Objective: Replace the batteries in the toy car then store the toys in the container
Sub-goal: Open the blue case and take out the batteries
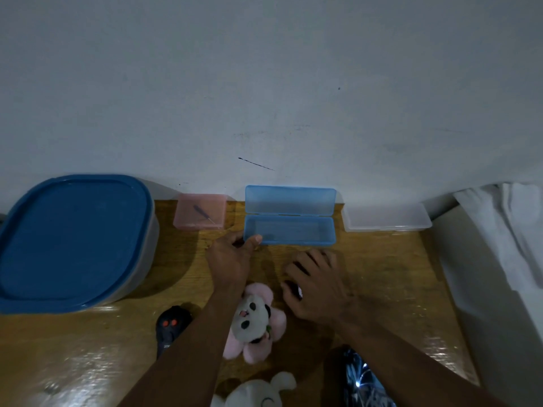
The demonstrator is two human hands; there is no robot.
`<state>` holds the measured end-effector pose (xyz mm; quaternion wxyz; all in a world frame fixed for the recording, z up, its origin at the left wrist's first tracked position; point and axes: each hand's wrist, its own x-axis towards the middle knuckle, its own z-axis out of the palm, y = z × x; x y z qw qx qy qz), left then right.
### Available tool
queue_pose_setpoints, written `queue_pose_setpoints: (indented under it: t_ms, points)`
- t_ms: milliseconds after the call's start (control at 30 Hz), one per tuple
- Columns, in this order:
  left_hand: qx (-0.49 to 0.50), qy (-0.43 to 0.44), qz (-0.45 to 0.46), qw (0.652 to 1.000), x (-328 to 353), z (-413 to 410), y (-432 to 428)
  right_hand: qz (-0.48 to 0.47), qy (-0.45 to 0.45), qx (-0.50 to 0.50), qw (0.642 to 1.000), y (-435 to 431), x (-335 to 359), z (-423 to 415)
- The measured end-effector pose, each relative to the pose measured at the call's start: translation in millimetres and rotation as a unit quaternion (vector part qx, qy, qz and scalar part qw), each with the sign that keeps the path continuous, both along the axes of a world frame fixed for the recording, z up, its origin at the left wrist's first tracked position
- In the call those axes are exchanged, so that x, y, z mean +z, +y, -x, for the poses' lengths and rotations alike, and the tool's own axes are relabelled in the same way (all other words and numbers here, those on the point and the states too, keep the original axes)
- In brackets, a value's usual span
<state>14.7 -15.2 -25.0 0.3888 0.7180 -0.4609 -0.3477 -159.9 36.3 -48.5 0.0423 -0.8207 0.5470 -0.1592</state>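
An open blue plastic box (289, 230) stands at the back of the wooden table (382, 274), its lid leaning on the wall. My left hand (230, 257) holds the box's front left corner, with the thumb on the front wall. My right hand (316, 284) lies curled over a small dark object, probably the toy car (297, 289), which it mostly hides. A pink and white panda plush (255, 321) lies between my forearms. A white plush (264, 395) sits at the bottom edge. The large container with a blue lid (70, 242) stands shut at the left.
A pink box (201, 214) with a small screwdriver (204, 215) on it sits left of the blue box, and a clear shut box (385, 218) right of it. A black remote with red buttons (172, 324) lies front left. White cloth (499, 230) hangs at the right.
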Motion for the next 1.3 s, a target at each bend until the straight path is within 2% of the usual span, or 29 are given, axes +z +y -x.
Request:
queue_pose_setpoints:
  t_ms: [567, 767, 900, 1000, 1067, 1133, 1200, 1300]
  points:
    - [-0.009, 0.014, -0.003, 1.0, 3.8, 1.5, 0.4, -0.043, -0.031, -0.026, 0.998, -2.6, 6.6, -1.1]
    - [-0.026, -0.008, -0.012, 1.0, 2.9, 0.2, 1.7, 0.007, -0.128, -0.06, 0.99, -14.9, 17.4, 5.8]
    - [-0.043, -0.014, -0.023, 0.999, 3.4, -1.6, 1.4, 0.019, -0.232, -0.197, 0.952, -58.3, 40.8, 21.2]
    - [-0.043, -0.021, -0.026, 0.999, 4.9, -0.6, -0.8, -0.097, -0.313, -0.334, 0.884, -87.0, 54.5, 34.0]
    - [-0.041, -0.033, -0.031, 0.998, 6.2, 0.0, -3.1, -0.149, -0.344, -0.368, 0.851, -97.9, 57.6, 38.5]
    - [-0.04, -0.038, -0.037, 0.998, 6.9, -0.5, -4.8, -0.148, -0.348, -0.353, 0.856, -99.6, 58.8, 38.9]
    - [-0.043, -0.035, -0.042, 0.998, 7.7, -0.9, -5.6, -0.135, -0.343, -0.308, 0.877, -94.2, 58.3, 38.6]
    - [-0.045, -0.023, -0.042, 0.998, 8.7, -0.3, -7.3, -0.07, -0.228, -0.209, 0.948, -79.9, 53.1, 46.9]
